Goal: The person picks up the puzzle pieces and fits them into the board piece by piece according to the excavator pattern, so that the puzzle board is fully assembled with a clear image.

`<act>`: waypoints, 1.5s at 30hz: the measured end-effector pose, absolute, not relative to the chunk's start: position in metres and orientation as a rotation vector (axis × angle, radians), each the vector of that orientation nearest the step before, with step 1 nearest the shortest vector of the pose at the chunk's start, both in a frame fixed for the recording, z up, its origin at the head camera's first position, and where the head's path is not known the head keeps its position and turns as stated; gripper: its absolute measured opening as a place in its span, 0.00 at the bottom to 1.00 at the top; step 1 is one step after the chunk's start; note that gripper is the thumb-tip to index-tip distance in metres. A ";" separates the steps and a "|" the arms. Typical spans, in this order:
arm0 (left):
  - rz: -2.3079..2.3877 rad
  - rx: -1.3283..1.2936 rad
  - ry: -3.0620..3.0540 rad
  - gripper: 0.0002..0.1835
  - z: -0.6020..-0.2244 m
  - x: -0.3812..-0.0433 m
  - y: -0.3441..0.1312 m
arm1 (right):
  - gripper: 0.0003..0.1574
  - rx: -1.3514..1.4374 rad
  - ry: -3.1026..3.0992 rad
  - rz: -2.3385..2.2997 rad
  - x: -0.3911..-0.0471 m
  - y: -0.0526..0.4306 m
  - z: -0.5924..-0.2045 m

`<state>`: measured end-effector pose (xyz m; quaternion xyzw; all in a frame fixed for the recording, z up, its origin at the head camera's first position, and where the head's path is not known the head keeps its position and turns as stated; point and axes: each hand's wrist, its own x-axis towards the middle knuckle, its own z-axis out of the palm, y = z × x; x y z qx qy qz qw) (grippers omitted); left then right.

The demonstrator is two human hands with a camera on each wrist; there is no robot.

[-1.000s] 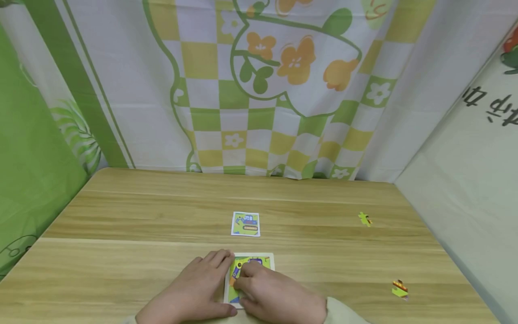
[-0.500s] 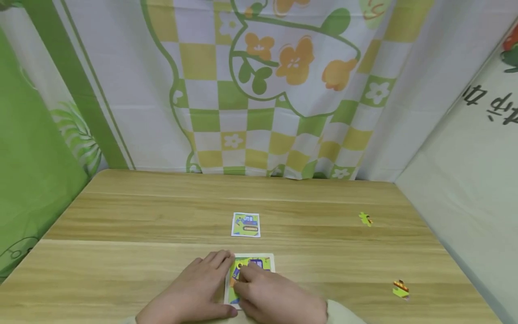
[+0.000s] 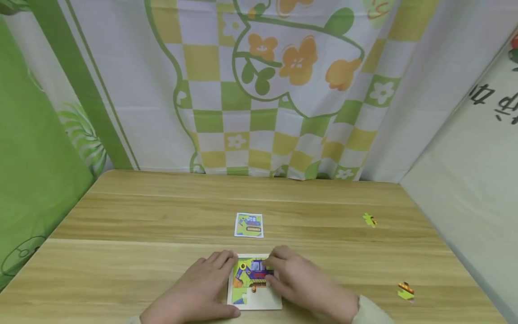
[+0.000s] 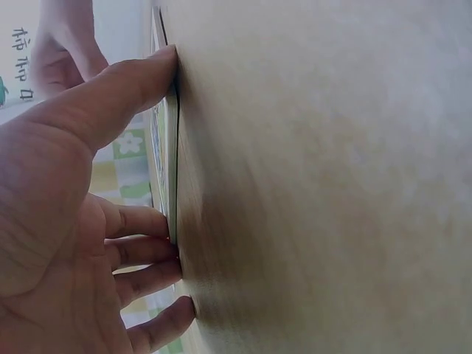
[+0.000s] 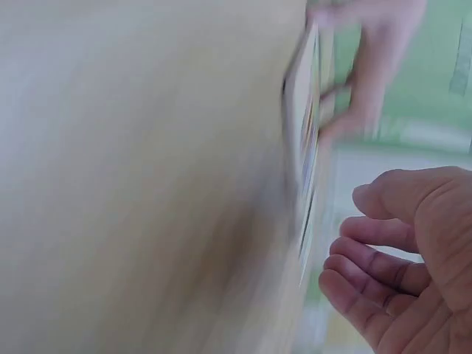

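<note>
A square jigsaw board [image 3: 265,299] with a pale rim lies near the front of the table. Its pieces show a purple and yellow digger [image 3: 255,270] on green, and the lower right part shows bare backing. My left hand [image 3: 198,288] rests along the board's left side, fingertips at the far left corner and thumb by the near edge; the left wrist view shows these fingers [image 4: 144,251] fairly straight against the rim. Over the board's right edge hovers my right hand [image 3: 303,283]. In the right wrist view its loosely bent fingers [image 5: 369,284] have nothing between them.
Beyond the board lies a small picture card [image 3: 248,225] with a similar digger. Two loose jigsaw pieces are on the right: a green one [image 3: 370,220] farther back and a green and brown one [image 3: 406,292] nearer. A patterned curtain [image 3: 259,112] hangs behind the table [image 3: 162,202].
My right hand has lifted off the middle of the board and moved right, uncovering the digger pieces and the bare lower right part. The left hand has stayed at the board's left side.
</note>
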<state>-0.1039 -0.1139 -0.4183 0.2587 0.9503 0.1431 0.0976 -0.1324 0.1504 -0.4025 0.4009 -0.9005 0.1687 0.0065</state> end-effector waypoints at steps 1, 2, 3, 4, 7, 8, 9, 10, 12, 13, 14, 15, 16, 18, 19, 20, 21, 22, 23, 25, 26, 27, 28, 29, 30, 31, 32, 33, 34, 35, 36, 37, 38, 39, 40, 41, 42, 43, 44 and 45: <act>0.416 0.761 2.814 0.61 -0.418 -0.104 -0.113 | 0.17 1.207 -2.825 0.542 -0.137 0.158 -0.403; 0.410 0.759 2.813 0.61 -0.418 -0.104 -0.113 | 0.18 1.176 -2.823 0.539 -0.142 0.167 -0.403; 0.402 0.758 2.817 0.62 -0.418 -0.104 -0.113 | 0.18 1.120 -2.840 0.539 -0.147 0.176 -0.403; 0.393 0.755 2.819 0.62 -0.418 -0.104 -0.113 | 0.17 1.063 -2.857 0.535 -0.152 0.186 -0.403; 0.379 0.757 2.827 0.62 -0.419 -0.105 -0.112 | 0.17 0.906 -2.917 0.548 -0.168 0.216 -0.404; 0.373 0.758 2.830 0.63 -0.419 -0.105 -0.112 | 0.16 0.865 -2.924 0.551 -0.173 0.226 -0.404; 0.368 0.760 2.833 0.63 -0.419 -0.105 -0.112 | 0.16 0.806 -2.939 0.560 -0.178 0.235 -0.404; 0.368 0.762 2.834 0.63 -0.419 -0.105 -0.112 | 0.15 0.790 -2.928 0.590 -0.182 0.244 -0.405; 0.363 0.768 2.837 0.63 -0.419 -0.105 -0.112 | 0.14 0.738 -2.907 0.634 -0.191 0.262 -0.407; 0.359 0.773 2.840 0.63 -0.419 -0.105 -0.112 | 0.14 0.717 -2.891 0.649 -0.195 0.270 -0.407; 0.356 0.776 2.841 0.63 -0.419 -0.106 -0.112 | 0.14 0.699 -2.876 0.664 -0.199 0.278 -0.407; 0.358 0.776 2.838 0.63 -0.419 -0.106 -0.112 | 0.14 0.673 -2.871 0.675 -0.203 0.286 -0.408; 0.360 0.776 2.835 0.63 -0.419 -0.106 -0.112 | 0.14 0.650 -2.867 0.676 -0.207 0.294 -0.407; 0.364 0.774 2.831 0.63 -0.419 -0.106 -0.112 | 0.16 0.576 -2.904 0.645 -0.214 0.308 -0.406; 0.368 0.772 2.829 0.63 -0.419 -0.106 -0.112 | 0.16 0.544 -2.910 0.618 -0.218 0.315 -0.406; 0.372 0.769 2.825 0.63 -0.419 -0.106 -0.112 | 0.16 0.520 -2.914 0.594 -0.222 0.322 -0.406; 0.376 0.767 2.823 0.63 -0.419 -0.106 -0.112 | 0.16 0.494 -2.914 0.567 -0.225 0.328 -0.406; 0.375 0.768 2.825 0.63 -0.419 -0.106 -0.112 | 0.16 0.471 -2.907 0.534 -0.229 0.334 -0.407; 0.374 0.768 2.828 0.62 -0.418 -0.106 -0.112 | 0.16 0.452 -2.908 0.512 -0.232 0.340 -0.408; 0.375 0.774 2.829 0.62 -0.418 -0.106 -0.113 | 0.18 0.412 -2.916 0.472 -0.237 0.349 -0.408; 0.374 0.773 2.829 0.62 -0.418 -0.106 -0.113 | 0.19 0.394 -2.933 0.456 -0.239 0.353 -0.409; 0.374 0.772 2.829 0.62 -0.418 -0.106 -0.113 | 0.20 0.370 -2.957 0.441 -0.240 0.357 -0.408; 0.374 0.771 2.829 0.62 -0.418 -0.106 -0.113 | 0.22 0.353 -2.986 0.421 -0.242 0.360 -0.408; 0.374 0.770 2.829 0.62 -0.418 -0.106 -0.113 | 0.23 0.338 -3.017 0.406 -0.243 0.363 -0.407; 0.376 0.768 2.828 0.62 -0.418 -0.105 -0.113 | 0.23 0.325 -3.037 0.391 -0.244 0.365 -0.407; 0.372 0.766 2.828 0.62 -0.418 -0.105 -0.112 | 0.24 0.312 -3.056 0.377 -0.245 0.367 -0.407; 0.371 0.767 2.828 0.62 -0.418 -0.105 -0.112 | 0.23 0.308 -3.066 0.364 -0.246 0.368 -0.408; 0.370 0.769 2.829 0.63 -0.418 -0.105 -0.112 | 0.23 0.306 -3.072 0.353 -0.247 0.370 -0.408; 0.369 0.772 2.828 0.63 -0.418 -0.105 -0.111 | 0.22 0.311 -3.070 0.343 -0.247 0.371 -0.409; 0.370 0.775 2.827 0.63 -0.418 -0.105 -0.111 | 0.22 0.311 -3.071 0.341 -0.247 0.372 -0.411; 0.369 0.777 2.826 0.63 -0.417 -0.105 -0.111 | 0.21 0.312 -3.069 0.340 -0.248 0.373 -0.412; 0.366 0.780 2.825 0.63 -0.417 -0.105 -0.111 | 0.20 0.314 -3.066 0.341 -0.248 0.373 -0.413; 0.364 0.781 2.824 0.63 -0.417 -0.105 -0.112 | 0.19 0.322 -3.060 0.342 -0.249 0.373 -0.414; 0.364 0.780 2.823 0.63 -0.417 -0.105 -0.112 | 0.19 0.328 -3.055 0.348 -0.249 0.373 -0.415; 0.366 0.779 2.821 0.63 -0.417 -0.105 -0.112 | 0.19 0.333 -3.053 0.358 -0.249 0.373 -0.416; 0.368 0.777 2.819 0.63 -0.417 -0.105 -0.112 | 0.19 0.335 -3.055 0.370 -0.249 0.372 -0.417; 0.365 0.774 2.817 0.63 -0.417 -0.104 -0.112 | 0.19 0.337 -3.056 0.383 -0.249 0.372 -0.417; 0.366 0.774 2.816 0.64 -0.417 -0.104 -0.113 | 0.20 0.335 -3.060 0.396 -0.249 0.371 -0.417; 0.368 0.773 2.815 0.64 -0.416 -0.104 -0.113 | 0.21 0.335 -3.066 0.407 -0.249 0.371 -0.418; 0.369 0.772 2.815 0.64 -0.417 -0.104 -0.113 | 0.22 0.334 -3.067 0.416 -0.249 0.370 -0.418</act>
